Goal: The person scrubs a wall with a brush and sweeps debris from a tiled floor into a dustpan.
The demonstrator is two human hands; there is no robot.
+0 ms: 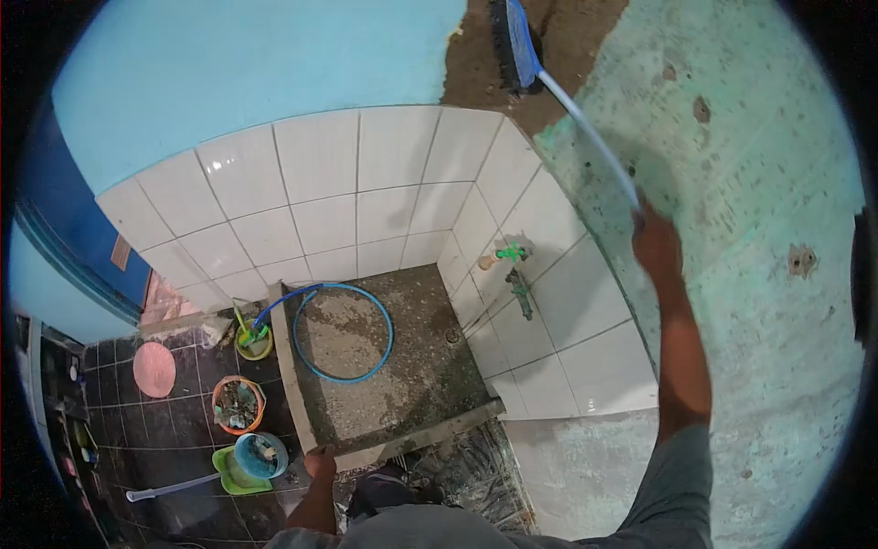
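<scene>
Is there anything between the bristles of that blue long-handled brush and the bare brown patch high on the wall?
Nothing visible. The right hand grips the pale handle's lower end, and the blue long-handled brush already has its head against the bare brown patch above the white tiles. The left hand rests on the concrete basin's rim below.

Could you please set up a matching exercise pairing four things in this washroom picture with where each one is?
Things:
1. brush
2. hose
3. tap
4. left hand

Places:
A. on the tiled right wall
B. coiled on the basin floor
C. on the basin's front edge
D. raised high against the wall by the right hand

Pairs: 1-D, 2-B, 3-A, 4-C
</scene>
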